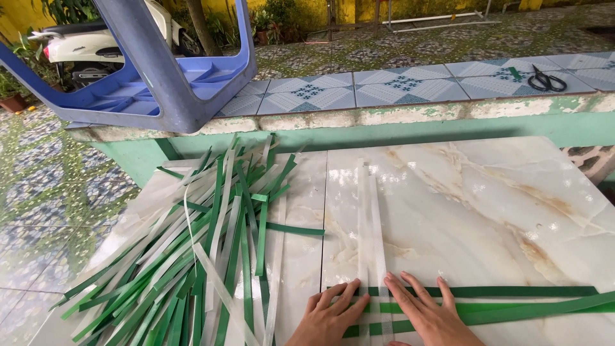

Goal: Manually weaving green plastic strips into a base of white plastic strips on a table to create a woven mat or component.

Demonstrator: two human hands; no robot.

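My left hand and my right hand lie flat, fingers spread, on a small weave of plastic strips at the near edge of a marble-patterned floor slab. Two translucent white strips run away from me. Three green strips cross them and stretch off to the right. The left hand presses where the strips cross; the right hand rests on the green strips just right of that spot. Neither hand grips anything.
A loose heap of green and white strips lies to the left. A low tiled ledge runs across the back, with black scissors on its right end and an upturned blue plastic stool on its left. A scooter stands behind.
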